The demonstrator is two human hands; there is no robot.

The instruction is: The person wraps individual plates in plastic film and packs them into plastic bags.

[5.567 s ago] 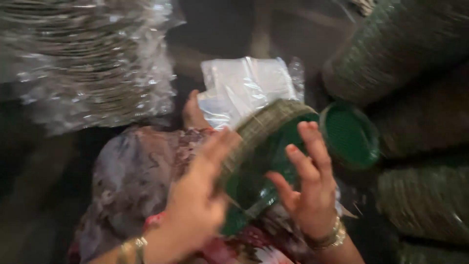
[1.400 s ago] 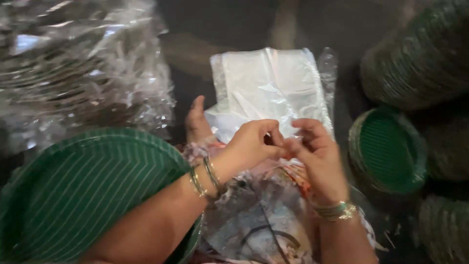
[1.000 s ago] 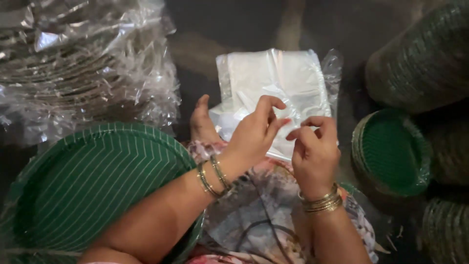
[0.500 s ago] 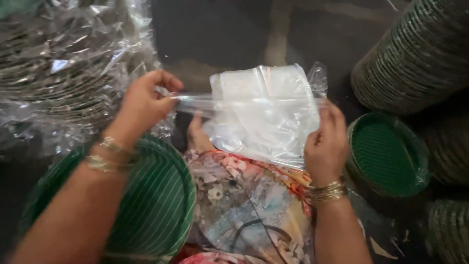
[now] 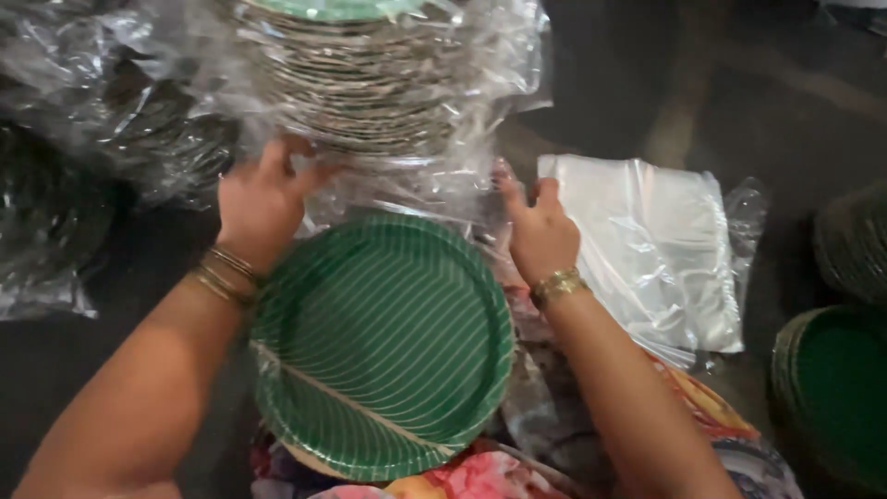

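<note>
Both hands have left the flat pile of clear bags [image 5: 647, 249], which they were pulling open half a second ago, and now draw clear plastic over the stack of green striped plates [image 5: 383, 342] on the lap. The left hand [image 5: 263, 199] and right hand [image 5: 536, 231] each pinch the film at the stack's far edge, just below a wrapped plate bundle [image 5: 360, 83], so bagging looks begun, with only 1 edge covered.
</note>
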